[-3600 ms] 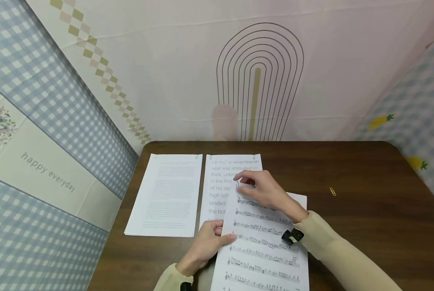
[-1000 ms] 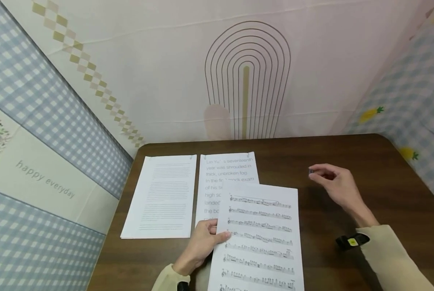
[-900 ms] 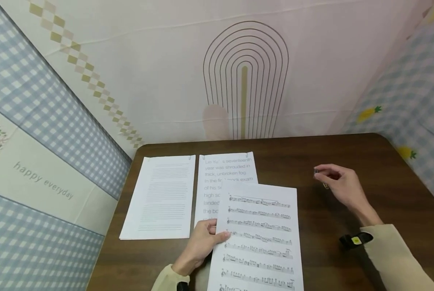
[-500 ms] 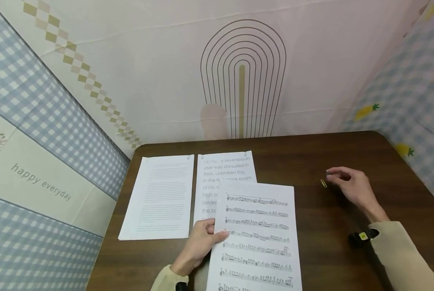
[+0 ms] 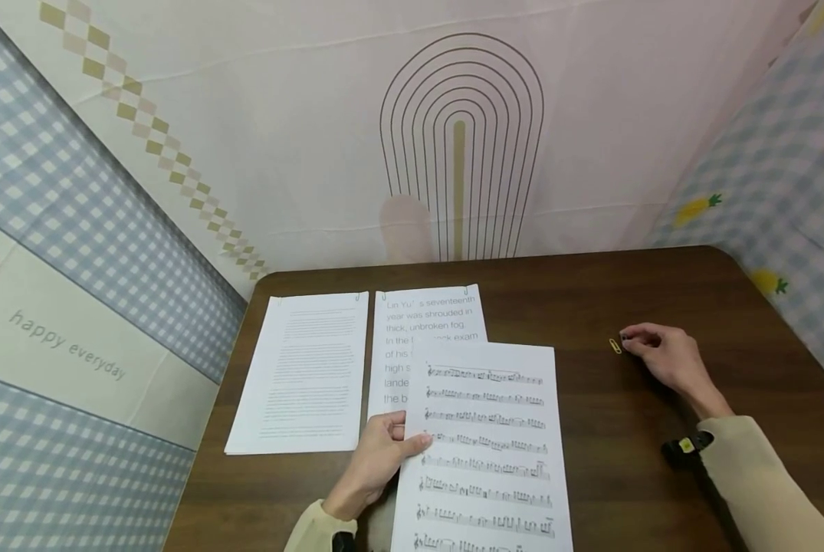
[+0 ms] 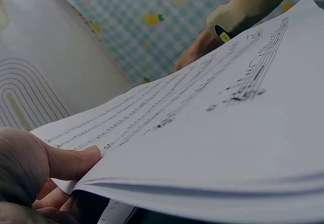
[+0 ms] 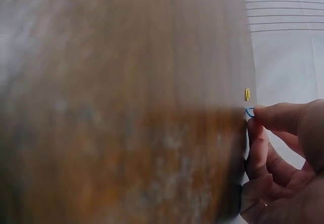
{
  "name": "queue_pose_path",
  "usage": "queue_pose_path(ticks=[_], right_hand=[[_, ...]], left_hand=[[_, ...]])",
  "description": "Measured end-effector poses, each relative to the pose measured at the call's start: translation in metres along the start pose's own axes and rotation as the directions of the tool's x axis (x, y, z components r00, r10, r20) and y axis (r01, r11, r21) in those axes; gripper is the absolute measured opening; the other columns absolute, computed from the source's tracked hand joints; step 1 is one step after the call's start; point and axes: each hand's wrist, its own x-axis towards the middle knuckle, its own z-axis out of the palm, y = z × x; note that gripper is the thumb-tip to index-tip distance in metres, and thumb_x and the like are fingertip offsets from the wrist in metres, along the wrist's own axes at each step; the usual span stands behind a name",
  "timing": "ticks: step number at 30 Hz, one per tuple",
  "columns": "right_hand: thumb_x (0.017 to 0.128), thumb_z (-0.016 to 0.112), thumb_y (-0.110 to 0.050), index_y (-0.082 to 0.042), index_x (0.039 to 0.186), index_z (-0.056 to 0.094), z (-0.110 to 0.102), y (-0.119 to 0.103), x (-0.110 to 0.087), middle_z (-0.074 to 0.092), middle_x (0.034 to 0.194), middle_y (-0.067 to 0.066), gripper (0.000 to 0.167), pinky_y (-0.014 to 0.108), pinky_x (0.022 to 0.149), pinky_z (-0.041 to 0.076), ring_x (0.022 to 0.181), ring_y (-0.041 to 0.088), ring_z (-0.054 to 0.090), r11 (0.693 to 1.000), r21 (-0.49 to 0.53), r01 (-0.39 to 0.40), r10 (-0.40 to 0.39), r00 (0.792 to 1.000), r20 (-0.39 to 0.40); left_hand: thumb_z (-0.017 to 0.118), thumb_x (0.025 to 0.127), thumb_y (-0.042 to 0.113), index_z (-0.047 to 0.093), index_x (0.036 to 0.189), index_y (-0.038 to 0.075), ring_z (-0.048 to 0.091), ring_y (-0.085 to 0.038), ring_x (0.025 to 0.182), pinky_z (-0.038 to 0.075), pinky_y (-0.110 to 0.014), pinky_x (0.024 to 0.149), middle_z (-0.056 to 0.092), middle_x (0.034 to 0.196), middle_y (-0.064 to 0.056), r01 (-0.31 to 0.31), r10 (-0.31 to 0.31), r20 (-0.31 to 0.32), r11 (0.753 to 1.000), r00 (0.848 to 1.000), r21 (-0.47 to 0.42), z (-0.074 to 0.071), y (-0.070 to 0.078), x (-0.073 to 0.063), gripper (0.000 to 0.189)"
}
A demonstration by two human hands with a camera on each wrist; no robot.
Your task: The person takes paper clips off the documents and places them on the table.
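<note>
My left hand (image 5: 379,460) grips the left edge of several stacked sheets of sheet music (image 5: 487,460), thumb (image 6: 76,162) on top and fingers beneath. In the left wrist view the layers of paper part slightly at the near edge. Over on the right, my right hand (image 5: 670,356) is low at the table and pinches a blue paper clip (image 7: 250,113) between thumb and fingertips. Just left of those fingertips a yellow paper clip (image 5: 615,346) lies on the wood.
Behind the music lies a large-print text stack (image 5: 428,314), partly covered by it, with clips at its top corners. A small-print stack (image 5: 315,376) lies left of that, also clipped. The dark wooden table (image 5: 556,299) meets a patterned cloth (image 5: 301,138) at the back.
My right hand has left the music's top left corner, where a clip showed, and moved right, down beside the yellow clip with the blue clip pinched. My left hand keeps its grip.
</note>
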Motion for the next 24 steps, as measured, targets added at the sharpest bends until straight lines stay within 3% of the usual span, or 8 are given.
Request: queue_pose_path(ticks=[8, 15, 19, 24], right_hand=[[0.111, 0.063, -0.022, -0.003, 0.127, 0.075, 0.001, -0.002, 0.002, 0.075, 0.112, 0.024, 0.028, 0.027, 0.063, 0.042, 0.079, 0.016, 0.057, 0.999, 0.001, -0.045, 0.045, 0.999, 0.028], [0.111, 0.064, -0.023, -0.001, 0.131, 0.073, 0.001, -0.002, 0.003, 0.075, 0.108, 0.02, 0.031, 0.026, 0.063, 0.042, 0.076, 0.013, 0.057, 0.998, 0.004, -0.059, 0.059, 0.998, 0.028], [0.109, 0.067, -0.03, -0.001, 0.134, 0.07, 0.0, -0.003, 0.0, 0.073, 0.097, 0.001, 0.038, 0.02, 0.064, 0.042, 0.075, 0.0, 0.054, 0.997, 0.031, -0.073, 0.075, 0.996, -0.046], [0.107, 0.07, -0.039, -0.003, 0.133, 0.068, -0.001, -0.022, -0.019, 0.061, 0.088, -0.028, 0.044, 0.012, 0.069, 0.043, 0.079, -0.012, 0.053, 0.983, 0.156, -0.095, 0.119, 0.982, -0.147]], left_hand=[[0.073, 0.098, 0.0, 0.067, 0.133, -0.01, 0.085, -0.029, 0.091, 0.069, -0.038, 0.08, 0.082, 0.112, -0.026, 0.0, 0.0, -0.005, 1.0, 1.0, -0.007, -0.001, 0.0, 0.0, 0.037], [0.075, 0.097, -0.001, 0.069, 0.132, -0.01, 0.085, -0.026, 0.089, 0.069, -0.036, 0.08, 0.082, 0.11, -0.026, 0.003, -0.004, -0.021, 1.0, 1.0, -0.017, -0.002, 0.0, 0.002, 0.037], [0.075, 0.097, 0.0, 0.068, 0.132, -0.01, 0.085, -0.026, 0.09, 0.069, -0.036, 0.08, 0.082, 0.11, -0.025, -0.005, 0.005, -0.022, 1.0, 1.0, -0.017, -0.002, 0.0, 0.002, 0.037], [0.075, 0.097, 0.0, 0.068, 0.133, -0.009, 0.085, -0.027, 0.092, 0.069, -0.037, 0.082, 0.082, 0.113, -0.025, -0.009, 0.009, -0.019, 1.0, 1.0, -0.029, -0.001, 0.003, 0.004, 0.038]])
